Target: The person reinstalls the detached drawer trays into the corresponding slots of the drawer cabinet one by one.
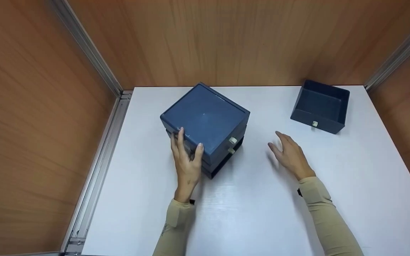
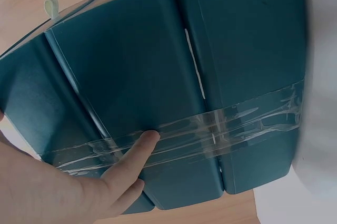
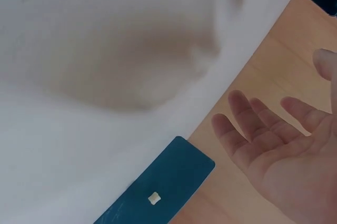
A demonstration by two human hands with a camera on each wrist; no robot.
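Note:
A dark blue stacked drawer unit (image 1: 206, 113) stands turned cornerwise at the table's middle. Small pale pull tabs (image 1: 232, 140) stick out of its front, and a dark gap shows in the lowest level. My left hand (image 1: 187, 172) touches its near left side with extended fingers, the thumb by the top's near corner. In the left wrist view a finger rests on clear tape (image 2: 253, 118) wrapped across the unit's side. Palm facing inward, my right hand (image 1: 292, 158) hovers over the table to the right, fingers relaxed and holding nothing.
A loose blue drawer (image 1: 303, 116) with a pale tab on its front sits at the table's back right. Wooden panels (image 1: 226, 42) rise behind the white table (image 1: 247, 213) and on both sides. A metal rail (image 1: 101, 142) follows the left edge.

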